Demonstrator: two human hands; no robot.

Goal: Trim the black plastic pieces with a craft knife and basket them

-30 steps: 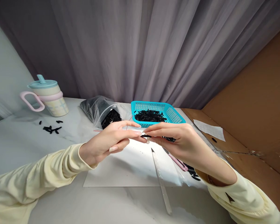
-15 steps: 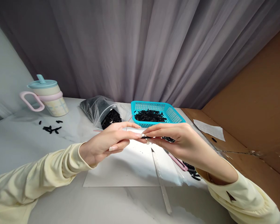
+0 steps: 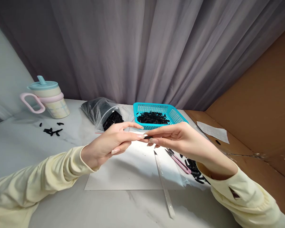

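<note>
One black piece point(image 3: 148, 137) is in hand, above the white sheet point(image 3: 109, 180), its ends pinched narrowly by the fingertips of the left hand point(image 3: 118, 137) and right hand point(image 3: 180, 137). Many similar pieces are out of hand: in the blue basket point(image 3: 179, 119) and clear bag point(image 3: 95, 110) beyond the sheet, in a loose heap point(image 3: 194, 169) at its right, and in a small cluster point(image 3: 52, 131) well off to its left. Which groups have been handled, and so the share done or left, cannot be determined. The knife point(image 3: 161, 177), lying across the sheet's near edge, and pink snips point(image 3: 181, 165), by its right side, are unheld.
</note>
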